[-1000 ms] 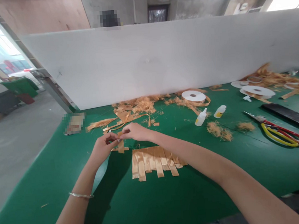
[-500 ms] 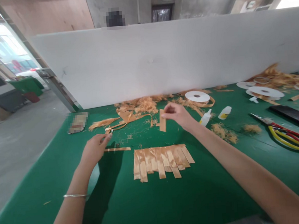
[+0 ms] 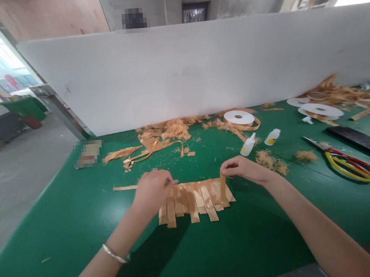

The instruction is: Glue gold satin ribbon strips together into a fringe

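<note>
My right hand (image 3: 242,169) pinches the upper end of a short gold ribbon strip (image 3: 223,190), which hangs upright over the right part of a fringe of ribbon pieces (image 3: 193,199). Those satin pieces lie side by side and overlap, with uneven lower ends. Over the fringe's left end is my left hand (image 3: 153,190), somewhat blurred, its thumb and fingers apart and nothing seen between them. It hides part of the fringe's top edge. A narrow ribbon band (image 3: 124,188) sticks out to the left from behind that hand.
Frayed gold fibres (image 3: 174,130) lie by the white partition (image 3: 180,71). A ribbon spool (image 3: 239,117), two small glue bottles (image 3: 248,144), scissors (image 3: 348,161) with red and yellow handles and a black case (image 3: 359,140) stand or lie to the right on the green table (image 3: 212,254).
My right hand took a ribbon strip away from the left hand, swung it right, then lowered it to the fringe's right part. My left hand has moved right, over the fringe's left end.
</note>
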Demonstrator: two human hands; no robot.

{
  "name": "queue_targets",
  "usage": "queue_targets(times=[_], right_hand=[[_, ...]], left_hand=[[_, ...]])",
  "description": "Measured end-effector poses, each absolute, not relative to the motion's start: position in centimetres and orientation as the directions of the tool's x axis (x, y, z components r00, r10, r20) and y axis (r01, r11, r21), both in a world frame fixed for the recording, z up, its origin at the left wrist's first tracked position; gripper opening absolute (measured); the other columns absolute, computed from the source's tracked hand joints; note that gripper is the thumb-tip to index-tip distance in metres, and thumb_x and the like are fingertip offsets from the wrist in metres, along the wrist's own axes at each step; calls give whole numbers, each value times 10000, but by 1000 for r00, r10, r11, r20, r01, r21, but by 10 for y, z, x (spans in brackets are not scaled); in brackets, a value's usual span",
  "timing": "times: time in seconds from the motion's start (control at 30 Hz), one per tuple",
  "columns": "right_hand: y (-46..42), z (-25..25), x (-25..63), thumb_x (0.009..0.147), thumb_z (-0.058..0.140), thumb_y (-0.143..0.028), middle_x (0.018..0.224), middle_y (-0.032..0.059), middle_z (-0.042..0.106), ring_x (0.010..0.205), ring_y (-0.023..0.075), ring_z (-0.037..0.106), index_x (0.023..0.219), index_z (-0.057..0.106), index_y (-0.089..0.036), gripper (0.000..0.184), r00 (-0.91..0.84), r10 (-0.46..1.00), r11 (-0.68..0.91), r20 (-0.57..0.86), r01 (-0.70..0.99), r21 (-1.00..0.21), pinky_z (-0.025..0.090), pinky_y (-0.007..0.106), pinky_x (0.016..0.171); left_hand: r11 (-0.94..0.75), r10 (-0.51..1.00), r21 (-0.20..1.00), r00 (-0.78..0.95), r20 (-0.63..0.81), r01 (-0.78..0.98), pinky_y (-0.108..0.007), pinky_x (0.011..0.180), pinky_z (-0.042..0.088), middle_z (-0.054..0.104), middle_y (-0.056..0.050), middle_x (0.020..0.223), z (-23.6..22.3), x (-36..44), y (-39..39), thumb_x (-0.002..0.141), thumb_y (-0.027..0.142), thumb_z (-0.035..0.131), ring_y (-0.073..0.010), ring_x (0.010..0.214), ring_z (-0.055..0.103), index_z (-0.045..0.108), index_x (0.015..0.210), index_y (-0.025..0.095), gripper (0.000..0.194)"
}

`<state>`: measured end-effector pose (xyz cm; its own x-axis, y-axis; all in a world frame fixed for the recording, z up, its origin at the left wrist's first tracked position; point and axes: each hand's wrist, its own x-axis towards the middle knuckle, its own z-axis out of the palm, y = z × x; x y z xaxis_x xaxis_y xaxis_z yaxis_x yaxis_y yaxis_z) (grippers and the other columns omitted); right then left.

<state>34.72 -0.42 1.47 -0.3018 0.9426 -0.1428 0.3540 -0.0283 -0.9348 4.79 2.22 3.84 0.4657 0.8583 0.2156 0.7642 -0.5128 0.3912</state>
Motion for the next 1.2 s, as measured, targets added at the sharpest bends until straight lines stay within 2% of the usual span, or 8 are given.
queue_targets(times=[0.1, 0.2, 0.37, 0.53, 0.7, 0.87, 1.1, 1.2], right_hand=[[-2, 7, 343, 699, 668, -430, 745, 35, 642, 681, 139, 551, 771, 681, -171, 270, -239, 956, -53, -169, 424, -904, 417, 266, 626], [-2, 3, 343, 651, 705, -407, 707, 19, 631, 660, 132, 540, 761, 661, -159, 275, -227, 950, -99, -215, 435, -895, 404, 256, 619], [-1, 5, 343, 702, 653, -418, 734, 24, 642, 692, 148, 552, 759, 670, -163, 262, -236, 948, -72, -213, 495, -866, 405, 268, 661], [-1, 0, 337, 722, 625, -378, 838, 44, 655, 756, 172, 577, 779, 703, -177, 223, -229, 960, -5, -159, 558, -830, 418, 299, 722], [-2, -5, 333, 708, 643, -358, 761, 34, 642, 672, 149, 552, 864, 680, -171, 246, -196, 968, -22, -154, 545, -838, 414, 281, 638], [-1, -8, 333, 775, 573, -381, 757, 30, 640, 692, 146, 560, 780, 657, -179, 218, -188, 973, -5, -135, 568, -823, 418, 282, 660], [0, -17, 327, 767, 590, -351, 841, 28, 578, 702, 135, 527, 716, 643, -195, 173, -135, 990, 123, 40, 695, -709, 398, 276, 641], [-1, -16, 325, 783, 573, -365, 864, 33, 560, 702, 134, 526, 707, 639, -203, 191, -150, 988, 141, 46, 723, -676, 400, 276, 632]], left_hand=[[-819, 532, 320, 838, 116, 476, -363, 637, 435, 654, -76, 760, 35, 92, 1, 886, 340, 427, -208, 726, 582, 600, 630, 215, 333], [-888, 399, 305, 906, 138, 345, -336, 727, 456, 634, -54, 904, 28, 118, -11, 905, 297, 418, -191, 856, 578, 625, 812, 202, 246], [-907, 393, 240, 902, 180, 347, -347, 815, 448, 568, -59, 963, 13, 128, -15, 886, 244, 455, -197, 941, 523, 598, 884, 180, 156], [-892, 437, 221, 880, 188, 396, -346, 781, 438, 536, -64, 931, 5, 125, -19, 872, 252, 470, -207, 897, 479, 587, 956, 187, 159], [-873, 479, 191, 863, 162, 449, -371, 782, 421, 512, -75, 944, 0, 124, -20, 871, 361, 475, -221, 885, 440, 593, 980, 185, 239], [-873, 479, 183, 864, 157, 451, -368, 792, 403, 496, -68, 928, -3, 124, -21, 885, 361, 447, -217, 882, 421, 593, 981, 191, 244], [-862, 497, 200, 854, 154, 466, -368, 792, 394, 497, -75, 950, -6, 123, -20, 897, 357, 427, -218, 891, 413, 578, 1055, 205, 267], [-862, 496, 203, 855, 152, 464, -369, 791, 391, 494, -72, 944, -7, 124, -20, 902, 352, 415, -218, 892, 413, 592, 1020, 217, 252]])
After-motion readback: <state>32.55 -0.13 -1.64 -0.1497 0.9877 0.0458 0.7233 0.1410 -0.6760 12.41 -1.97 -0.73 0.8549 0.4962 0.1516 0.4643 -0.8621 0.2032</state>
